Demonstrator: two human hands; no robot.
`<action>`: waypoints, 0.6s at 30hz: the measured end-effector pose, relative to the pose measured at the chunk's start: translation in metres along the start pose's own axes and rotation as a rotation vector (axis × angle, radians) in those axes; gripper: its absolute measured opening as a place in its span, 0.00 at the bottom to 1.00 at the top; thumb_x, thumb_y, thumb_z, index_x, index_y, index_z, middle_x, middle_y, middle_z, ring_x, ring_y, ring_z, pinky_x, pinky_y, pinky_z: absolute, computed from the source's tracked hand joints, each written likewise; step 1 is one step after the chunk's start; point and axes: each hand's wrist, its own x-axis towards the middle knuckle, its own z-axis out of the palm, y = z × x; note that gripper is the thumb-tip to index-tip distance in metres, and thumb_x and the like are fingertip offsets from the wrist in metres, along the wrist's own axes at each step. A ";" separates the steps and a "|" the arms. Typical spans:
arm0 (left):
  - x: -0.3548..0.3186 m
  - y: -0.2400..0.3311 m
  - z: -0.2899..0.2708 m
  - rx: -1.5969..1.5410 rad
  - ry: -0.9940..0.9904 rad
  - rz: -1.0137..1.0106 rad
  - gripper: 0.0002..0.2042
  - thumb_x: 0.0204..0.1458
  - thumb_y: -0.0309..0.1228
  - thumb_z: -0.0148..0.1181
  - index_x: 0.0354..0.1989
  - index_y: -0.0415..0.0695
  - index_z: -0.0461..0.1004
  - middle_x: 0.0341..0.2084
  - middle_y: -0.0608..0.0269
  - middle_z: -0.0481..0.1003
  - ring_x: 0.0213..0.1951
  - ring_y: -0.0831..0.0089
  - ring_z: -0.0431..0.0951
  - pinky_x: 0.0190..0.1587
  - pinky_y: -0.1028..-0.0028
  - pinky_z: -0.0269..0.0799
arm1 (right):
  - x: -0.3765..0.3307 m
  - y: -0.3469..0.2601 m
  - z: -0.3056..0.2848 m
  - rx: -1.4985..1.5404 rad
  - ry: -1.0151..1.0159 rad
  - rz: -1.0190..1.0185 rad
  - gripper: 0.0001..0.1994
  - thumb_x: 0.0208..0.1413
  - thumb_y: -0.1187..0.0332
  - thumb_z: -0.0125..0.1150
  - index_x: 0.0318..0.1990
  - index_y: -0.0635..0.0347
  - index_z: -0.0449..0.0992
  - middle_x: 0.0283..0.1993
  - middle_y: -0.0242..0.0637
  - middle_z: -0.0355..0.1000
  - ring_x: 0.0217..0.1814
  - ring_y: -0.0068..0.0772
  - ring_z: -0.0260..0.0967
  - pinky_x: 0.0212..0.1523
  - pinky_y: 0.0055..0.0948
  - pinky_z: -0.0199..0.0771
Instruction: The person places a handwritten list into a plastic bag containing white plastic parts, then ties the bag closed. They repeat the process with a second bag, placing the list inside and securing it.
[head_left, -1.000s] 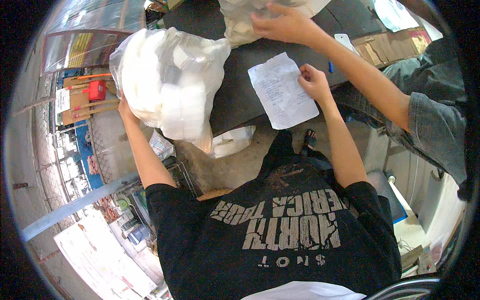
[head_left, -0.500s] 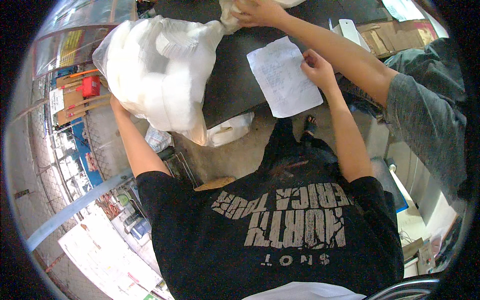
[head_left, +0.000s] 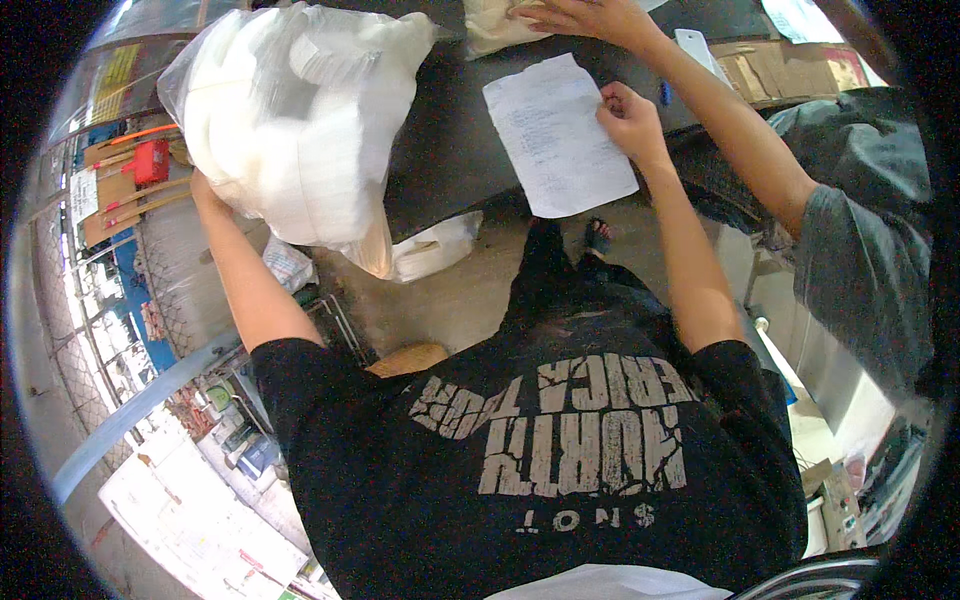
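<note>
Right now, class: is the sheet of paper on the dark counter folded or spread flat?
Spread flat. The sheet of paper lies open on the dark counter, all four edges showing, with the right hand gripping its right edge.

I cannot see my left hand [head_left: 205, 190], hidden behind the white plastic bag [head_left: 290, 120], and the writing on the paper sheet [head_left: 560, 135] is too small to make out.

A translucent white plastic bag [head_left: 300, 120], a white handwritten sheet [head_left: 560, 135], a dark grey counter [head_left: 450, 140], a black shirt [head_left: 540, 470] with faded cream lettering.
</note>
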 end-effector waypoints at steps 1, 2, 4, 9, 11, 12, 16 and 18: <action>-0.001 0.000 0.001 0.030 0.004 0.020 0.29 0.66 0.48 0.59 0.58 0.28 0.74 0.47 0.52 0.82 0.45 0.61 0.84 0.46 0.63 0.80 | 0.000 -0.002 -0.001 0.013 -0.012 0.010 0.11 0.54 0.70 0.66 0.43 0.65 0.78 0.30 0.39 0.78 0.33 0.22 0.73 0.39 0.28 0.75; -0.003 0.000 0.001 0.060 0.006 0.040 0.29 0.66 0.48 0.59 0.57 0.28 0.74 0.47 0.51 0.82 0.45 0.61 0.84 0.46 0.63 0.80 | 0.000 -0.003 -0.001 0.023 -0.029 0.035 0.11 0.54 0.70 0.66 0.43 0.65 0.78 0.30 0.38 0.77 0.33 0.21 0.72 0.38 0.28 0.75; -0.010 0.007 0.004 0.133 0.010 0.089 0.29 0.66 0.48 0.59 0.57 0.28 0.74 0.47 0.51 0.82 0.45 0.60 0.84 0.46 0.63 0.80 | -0.001 -0.006 -0.002 0.032 -0.017 0.051 0.11 0.53 0.70 0.67 0.43 0.64 0.78 0.29 0.37 0.76 0.31 0.21 0.69 0.36 0.28 0.73; -0.058 0.057 0.022 -0.217 0.181 -0.105 0.31 0.66 0.51 0.59 0.55 0.26 0.75 0.45 0.50 0.82 0.43 0.60 0.84 0.46 0.64 0.79 | -0.002 -0.009 -0.002 0.034 -0.039 -0.005 0.11 0.53 0.70 0.66 0.42 0.65 0.78 0.29 0.36 0.77 0.31 0.22 0.72 0.38 0.28 0.74; -0.084 0.087 0.033 -0.387 0.218 -0.201 0.33 0.66 0.53 0.59 0.53 0.25 0.76 0.44 0.49 0.82 0.43 0.60 0.84 0.46 0.65 0.79 | -0.001 -0.008 -0.002 0.014 -0.046 0.009 0.11 0.53 0.70 0.66 0.42 0.65 0.78 0.29 0.37 0.78 0.32 0.23 0.73 0.38 0.28 0.75; -0.098 0.103 0.039 -0.329 0.258 -0.151 0.32 0.66 0.53 0.58 0.53 0.26 0.77 0.44 0.49 0.83 0.42 0.60 0.84 0.46 0.64 0.78 | -0.001 -0.008 -0.002 0.024 -0.048 0.007 0.11 0.53 0.70 0.66 0.42 0.65 0.79 0.30 0.37 0.78 0.32 0.24 0.73 0.39 0.28 0.75; -0.155 0.152 0.070 -0.029 0.449 -0.076 0.31 0.66 0.54 0.57 0.50 0.29 0.80 0.42 0.48 0.84 0.41 0.60 0.84 0.46 0.63 0.77 | -0.002 -0.007 -0.001 -0.016 -0.035 0.016 0.12 0.53 0.69 0.66 0.43 0.64 0.79 0.30 0.37 0.78 0.32 0.24 0.73 0.39 0.28 0.75; -0.178 0.167 0.083 0.107 0.564 -0.024 0.29 0.66 0.54 0.55 0.47 0.33 0.82 0.40 0.47 0.85 0.39 0.59 0.83 0.46 0.61 0.75 | -0.003 -0.006 -0.001 -0.040 -0.035 0.017 0.12 0.53 0.69 0.66 0.44 0.63 0.79 0.30 0.37 0.79 0.32 0.24 0.74 0.39 0.28 0.75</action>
